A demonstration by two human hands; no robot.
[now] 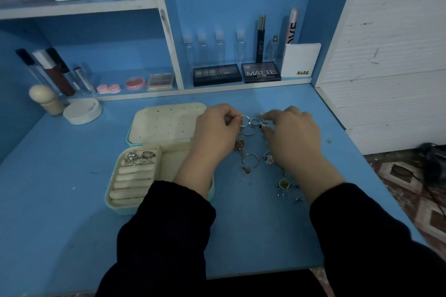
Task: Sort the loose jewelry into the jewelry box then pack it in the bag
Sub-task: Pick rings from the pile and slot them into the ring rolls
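An open jewelry box [135, 176] with cream lining lies on the blue desk, its perforated lid [166, 124] folded back. Three silver rings [140, 157] sit in its top ring roll. Right of the box lies loose jewelry [251, 160]: silver rings, a gold piece, a green-stone pendant [284, 184]. My left hand [214, 135] pinches a silver ring [244, 120] above the pile's far end. My right hand [289, 137] pinches a small silver piece [261, 120] just right of that ring. No bag is in view.
The blue desk [60, 188] ends near my sleeves. Shelves behind hold makeup palettes [217, 75], clear bottles, lipsticks and a round white jar [83, 111]. A white wall panel [386, 55] stands at right, with patterned floor below it.
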